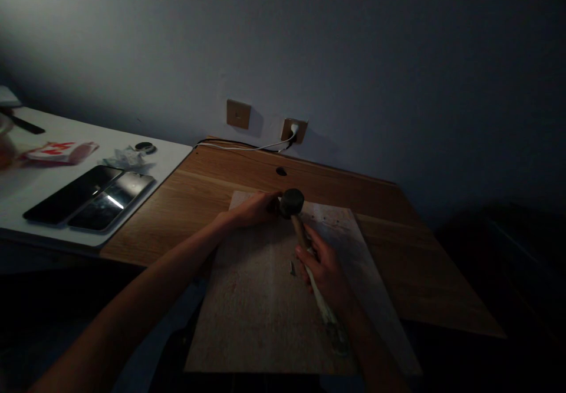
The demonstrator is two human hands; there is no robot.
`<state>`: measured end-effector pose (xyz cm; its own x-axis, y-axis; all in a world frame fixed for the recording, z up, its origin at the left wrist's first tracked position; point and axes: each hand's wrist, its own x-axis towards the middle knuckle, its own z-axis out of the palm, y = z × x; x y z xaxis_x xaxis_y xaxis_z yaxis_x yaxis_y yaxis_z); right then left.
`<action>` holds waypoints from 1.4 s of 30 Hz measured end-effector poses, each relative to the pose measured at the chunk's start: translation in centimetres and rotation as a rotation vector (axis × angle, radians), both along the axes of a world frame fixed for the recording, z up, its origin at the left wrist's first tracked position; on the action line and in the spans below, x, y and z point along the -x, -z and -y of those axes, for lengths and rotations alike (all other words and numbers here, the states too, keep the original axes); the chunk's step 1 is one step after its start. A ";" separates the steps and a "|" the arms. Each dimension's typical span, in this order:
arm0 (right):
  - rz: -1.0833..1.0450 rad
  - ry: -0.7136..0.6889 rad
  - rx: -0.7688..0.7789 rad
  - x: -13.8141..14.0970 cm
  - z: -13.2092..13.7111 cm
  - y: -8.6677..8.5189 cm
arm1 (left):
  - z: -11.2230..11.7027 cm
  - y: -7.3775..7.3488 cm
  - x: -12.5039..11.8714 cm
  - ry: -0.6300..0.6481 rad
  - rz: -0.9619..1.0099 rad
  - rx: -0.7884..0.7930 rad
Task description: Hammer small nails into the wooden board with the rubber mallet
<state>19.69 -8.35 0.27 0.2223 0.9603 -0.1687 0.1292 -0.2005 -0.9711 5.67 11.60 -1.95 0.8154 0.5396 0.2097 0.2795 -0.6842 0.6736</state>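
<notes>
R hand (325, 272) is closed round the pale wooden handle, approx. mid-length, of a dark round-headed mallet (292, 202). Its head sits at the far edge of the pale rectangular wooden board (256, 316), touching or just beside the L hand (256, 209), whose fingers are curled together; too dim to tell if they pinch anything. Prob. best done w/ short, square taps, L fingertips kept clear of the head & the board flat on the brown wooden desk (194, 204). No container w/ contents shows; two dark flat phones (110, 201) lie on the white table (26, 186) at left.
</notes>
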 end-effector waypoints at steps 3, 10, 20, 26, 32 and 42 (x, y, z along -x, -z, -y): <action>0.010 -0.002 0.010 0.1 0.0 0.0 | -0.2 0.2 0.0 0.012 0.017 -0.007; 0.029 0.001 0.003 0.3 0.1 0.7 | -0.2 0.4 0.0 -0.003 0.046 -0.006; 0.035 -0.028 0.019 0.1 -0.2 0.2 | 0.0 -0.1 -0.1 0.000 0.004 -0.028; 0.016 0.059 0.071 -1.3 1.8 -0.4 | 1.5 -0.9 0.6 -0.009 0.006 -0.272; 0.043 0.183 0.187 -3.3 5.2 0.1 | 7.8 -2.3 0.8 0.353 -0.012 -0.828; 0.070 0.225 0.240 -3.7 5.7 0.0 | 8.9 -2.5 -0.8 0.431 -0.202 -0.891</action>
